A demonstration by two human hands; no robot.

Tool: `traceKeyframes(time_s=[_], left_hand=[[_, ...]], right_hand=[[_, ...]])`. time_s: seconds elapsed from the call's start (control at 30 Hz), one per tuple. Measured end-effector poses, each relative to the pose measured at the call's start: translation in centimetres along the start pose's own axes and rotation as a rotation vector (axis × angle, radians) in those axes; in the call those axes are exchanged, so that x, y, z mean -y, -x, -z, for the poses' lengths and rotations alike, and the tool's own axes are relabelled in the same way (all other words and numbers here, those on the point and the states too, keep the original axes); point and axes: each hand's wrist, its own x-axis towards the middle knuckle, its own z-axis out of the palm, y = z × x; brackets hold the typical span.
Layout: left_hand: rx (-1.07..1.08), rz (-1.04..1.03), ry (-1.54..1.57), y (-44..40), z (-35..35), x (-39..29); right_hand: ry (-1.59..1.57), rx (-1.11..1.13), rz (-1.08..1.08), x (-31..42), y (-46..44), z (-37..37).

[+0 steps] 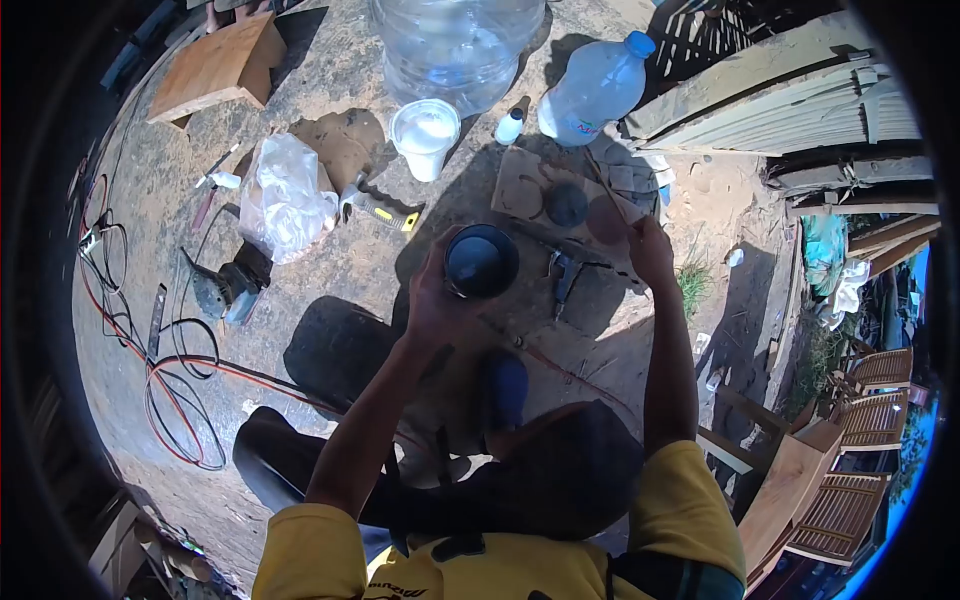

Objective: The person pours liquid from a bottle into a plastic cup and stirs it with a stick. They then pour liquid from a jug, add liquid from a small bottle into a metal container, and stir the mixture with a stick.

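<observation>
My left hand (pixel 432 300) is wrapped round a dark round cup (pixel 482 262), its open top facing up; a bluish-grey inside shows. To the right, my right hand (pixel 652 252) is closed on the lower end of a thin stick (pixel 606 186), which points up and away. Below the stick's far part lies a flat board (pixel 521 182) with a dark round patch (pixel 566 204) on it. Between my hands a pistol-shaped tool (pixel 566 280) rests on the ground. Beyond the cup stand a white tub (pixel 426 138) and a small bottle (pixel 509 127).
A large clear plastic container (pixel 455 55) and a blue-capped bottle (pixel 600 88) stand at the back. Leftward lie a hammer (pixel 378 211), a plastic bag (pixel 285 200), a sander-like power tool (pixel 228 284), a wooden box (pixel 222 68) and looping orange cables (pixel 165 365). Slatted wooden pieces (pixel 840 515) stand right.
</observation>
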Motion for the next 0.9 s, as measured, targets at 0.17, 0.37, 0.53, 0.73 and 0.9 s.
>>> traceKeyframes(time_s=[0.17,0.37,0.53,0.73,0.9], left_hand=[[0.041,0.037,-0.039,0.8,0.1,0.0],[0.042,0.004,-0.033,0.9,-1.2,-1.4],[0.052,0.036,-0.003,1.3,-1.1,-2.3],[0.032,0.026,-0.016,1.8,-1.0,-1.9],[0.034,0.022,0.008,1.8,-0.6,-1.7]], right_hand=[[-0.123,-0.024,0.015,12.0,6.5,16.6],[0.125,0.181,0.706,23.8,9.2,22.2],[0.453,0.145,0.869,26.3,8.4,16.2],[0.484,0.134,0.897,27.6,8.2,15.3],[0.375,0.164,0.928,27.3,8.2,14.7]])
